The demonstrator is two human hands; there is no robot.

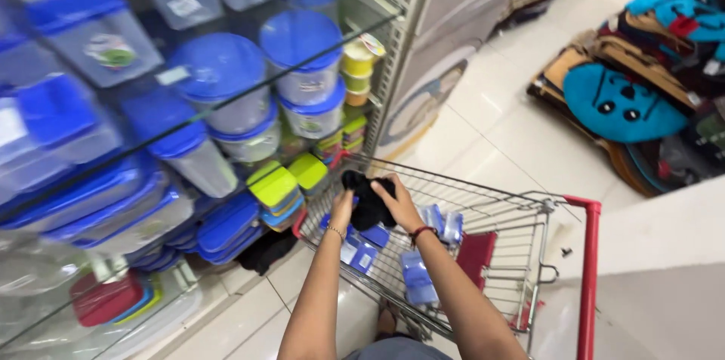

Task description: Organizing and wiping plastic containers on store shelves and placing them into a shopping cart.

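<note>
While both arms reach out over the wire shopping cart (529,213), I see the left hand (341,211) and the right hand (399,205) closed together on a black bundle of cloth (365,197), fingers wrapped around it from either side so that it hangs gripped between them just above the basket. As I judge it, the bundle is not yet down among the goods: it sits above the cart's far corner, in the air and clear of the wire floor, though how close its underside comes to the items beneath I cannot tell. Already lying in the basket are several clear containers with blue lids (418,277), spread across the floor of the cart, along with a dark red flat item (477,252) toward the handle side. So the loading looks partly done to me, with those containers settled and the cloth in hand. Just to the left stand glass shelves (226,107) packed with round and boxy blue-lidded tubs (302,58), plus a small stack of green-lidded boxes (276,188) near the cart's front edge. Off to the right, well apart on the tiled floor (491,133), lies a heap of mats, one blue with a cartoon face (615,107).
</note>
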